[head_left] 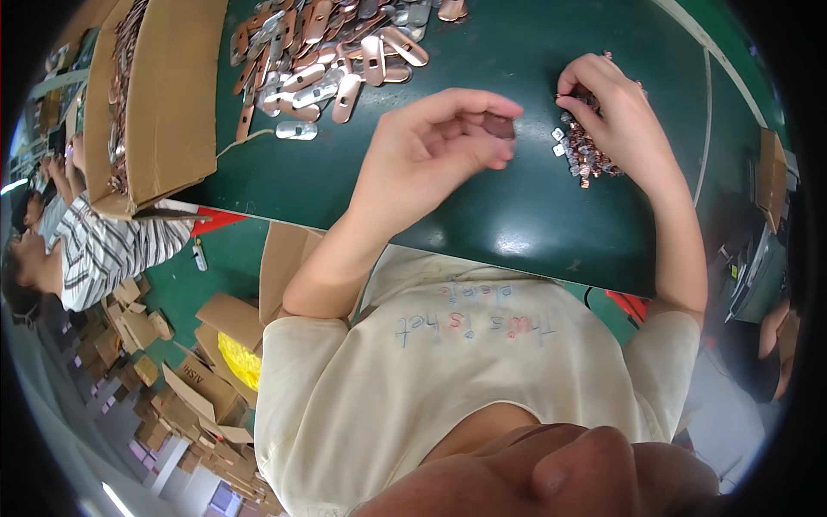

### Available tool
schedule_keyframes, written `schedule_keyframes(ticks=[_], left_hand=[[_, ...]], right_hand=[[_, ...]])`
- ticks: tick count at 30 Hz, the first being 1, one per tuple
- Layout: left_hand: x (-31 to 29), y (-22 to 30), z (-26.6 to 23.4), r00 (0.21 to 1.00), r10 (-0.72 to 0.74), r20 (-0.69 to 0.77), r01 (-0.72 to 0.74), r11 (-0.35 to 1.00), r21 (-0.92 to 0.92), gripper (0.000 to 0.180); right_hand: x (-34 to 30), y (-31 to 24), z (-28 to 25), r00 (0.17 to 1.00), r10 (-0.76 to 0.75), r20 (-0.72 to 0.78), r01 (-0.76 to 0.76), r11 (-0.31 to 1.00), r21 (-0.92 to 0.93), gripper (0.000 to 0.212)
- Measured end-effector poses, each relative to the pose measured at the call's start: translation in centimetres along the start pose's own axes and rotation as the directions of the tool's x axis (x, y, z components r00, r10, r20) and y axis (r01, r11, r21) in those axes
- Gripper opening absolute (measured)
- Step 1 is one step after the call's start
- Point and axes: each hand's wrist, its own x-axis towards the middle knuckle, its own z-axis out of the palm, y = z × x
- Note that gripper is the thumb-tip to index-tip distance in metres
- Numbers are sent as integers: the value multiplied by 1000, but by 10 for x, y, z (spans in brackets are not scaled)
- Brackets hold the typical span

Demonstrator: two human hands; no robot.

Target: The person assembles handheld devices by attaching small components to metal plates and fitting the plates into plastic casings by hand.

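Observation:
My left hand point(422, 159) is raised over the green table point(482, 215), its thumb and fingers curled around a small flat, dark reddish-brown metal piece point(500, 127). Its outline is blurred and partly hidden by the fingers. To the right, my right hand point(616, 108) reaches over a heap of small copper-coloured and silvery metal parts point(587, 164). Thumb and forefinger come together at the heap's far left side. Whatever sits between those fingertips is too small to name. Beyond my left hand lies a pile of flat, round-ended copper and silver plates point(372, 60) with holes in them.
At the left table edge stands a cardboard box point(177, 95) filled with metal pieces. Open cartons point(207, 388) and a yellow bag point(239, 360) are on the floor at lower left. A person in a striped shirt point(121, 241) works at far left; another person point(758, 353) is at far right.

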Motion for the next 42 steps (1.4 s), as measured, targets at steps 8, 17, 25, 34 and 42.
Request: schedule_keyframes(ticks=[8, 17, 25, 34, 42], left_hand=[[-8, -2, 10, 992, 51, -114, -67, 988, -142, 20], [-4, -7, 12, 979, -15, -205, -3, 996, -86, 11], [-8, -1, 26, 968, -40, -247, 36, 999, -19, 10], [-14, 1, 30, 979, -19, -203, 22, 1000, 11, 9], [-14, 4, 21, 980, 177, -87, -167, 980, 105, 29]], right_hand=[[-14, -22, 0, 990, -5, -139, 68, 888, 454, 17], [-25, -44, -3, 988, 155, 10, -82, 469, 880, 16], [-24, -48, -1, 791, -485, -373, 530, 848, 22, 25], [-28, -46, 14, 612, -736, -290, 650, 677, -345, 34], [-26, -42, 2, 520, -833, -191, 664, 535, -522, 22]])
